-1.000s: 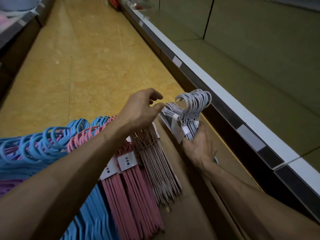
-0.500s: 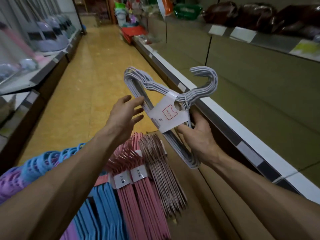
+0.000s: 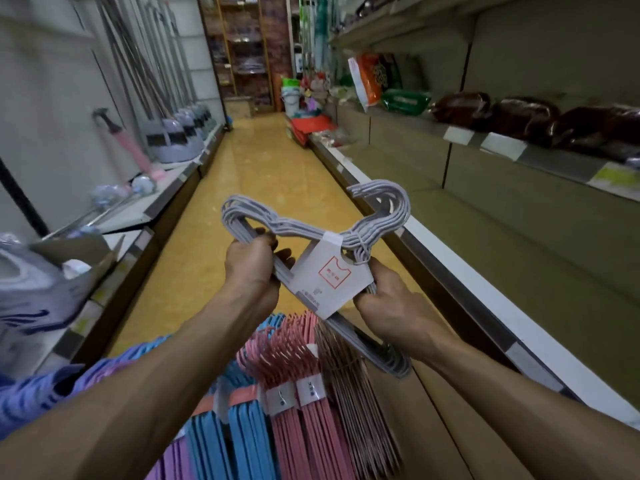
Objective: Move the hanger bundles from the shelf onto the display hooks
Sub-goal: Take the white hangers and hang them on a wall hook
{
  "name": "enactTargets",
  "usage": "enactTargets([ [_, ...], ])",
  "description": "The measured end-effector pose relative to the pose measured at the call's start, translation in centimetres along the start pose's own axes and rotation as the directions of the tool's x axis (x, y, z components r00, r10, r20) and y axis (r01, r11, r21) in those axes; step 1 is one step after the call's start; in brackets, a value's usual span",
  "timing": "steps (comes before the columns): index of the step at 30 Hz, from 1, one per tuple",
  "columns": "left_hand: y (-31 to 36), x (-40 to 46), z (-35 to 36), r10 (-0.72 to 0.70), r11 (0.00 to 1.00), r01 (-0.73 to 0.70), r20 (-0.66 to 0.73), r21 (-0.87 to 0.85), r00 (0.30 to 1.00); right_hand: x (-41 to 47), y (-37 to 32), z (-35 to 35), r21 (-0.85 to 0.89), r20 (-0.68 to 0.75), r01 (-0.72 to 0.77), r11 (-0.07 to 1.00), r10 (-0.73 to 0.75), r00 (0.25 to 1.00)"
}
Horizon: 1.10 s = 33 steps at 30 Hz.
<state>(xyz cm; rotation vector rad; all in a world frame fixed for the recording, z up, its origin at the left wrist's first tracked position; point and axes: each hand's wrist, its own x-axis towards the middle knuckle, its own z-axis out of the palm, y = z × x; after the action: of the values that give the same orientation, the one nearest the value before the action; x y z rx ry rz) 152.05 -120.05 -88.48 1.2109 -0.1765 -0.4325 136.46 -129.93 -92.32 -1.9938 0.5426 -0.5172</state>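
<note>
Nearest us, blue hanger bundles (image 3: pixel 239 441) and pink hanger bundles (image 3: pixel 311 420) ran off the bottom edge, lying on a brown surface we could not identify. Above them our left hand (image 3: pixel 251 263) gripped one shoulder of the white hanger bundle (image 3: pixel 311 230) and our right hand (image 3: pixel 391 306) clasped its other side, its paper label (image 3: pixel 330 284) facing us. Beyond stretched a yellow floor (image 3: pixel 263 174), bare shelf (image 3: pixel 519 254) right; the far stock was blurred.

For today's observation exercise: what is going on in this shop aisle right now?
A person holds a bundle of white hangers in the air with both hands: the left hand grips one shoulder end, the right hand holds it by the paper label. Pink bundles and blue bundles lie below. No display hook is visible yet.
</note>
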Motion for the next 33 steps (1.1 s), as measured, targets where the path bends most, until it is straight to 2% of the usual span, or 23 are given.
enactTargets([
  [6,6.1,0.5,0.3,0.064,0.997,-0.067,-0.065,-0.044,0.996,3.4,-5.5,0.0,0.0,0.001,0.065,0.998,-0.065,0.998],
  [14,22.1,1.4,2.5,0.179,0.972,-0.194,-0.122,-0.129,0.976,8.8,-21.3,-4.1,-0.08,-0.006,0.142,0.987,-0.143,0.99],
  [18,31.6,0.1,4.2,0.136,0.96,-0.183,-0.217,-0.214,0.967,10.6,-31.1,-6.8,-0.165,0.036,0.145,0.976,-0.141,0.989],
  [24,48.3,-1.7,7.0,0.114,0.934,-0.222,-0.356,-0.279,0.927,12.7,-48.4,-11.7,-0.184,0.094,0.182,0.966,-0.167,0.981],
  [28,60.2,-3.8,9.0,0.063,0.902,-0.211,-0.369,-0.377,0.927,13.3,-60.6,-14.9,-0.23,0.073,0.216,0.949,-0.204,0.976],
  [33,75.2,-7.0,11.3,0.073,0.887,-0.231,-0.373,-0.4,0.925,13.0,-74.7,-19.1,-0.354,0.042,0.182,0.917,-0.179,0.983],
])
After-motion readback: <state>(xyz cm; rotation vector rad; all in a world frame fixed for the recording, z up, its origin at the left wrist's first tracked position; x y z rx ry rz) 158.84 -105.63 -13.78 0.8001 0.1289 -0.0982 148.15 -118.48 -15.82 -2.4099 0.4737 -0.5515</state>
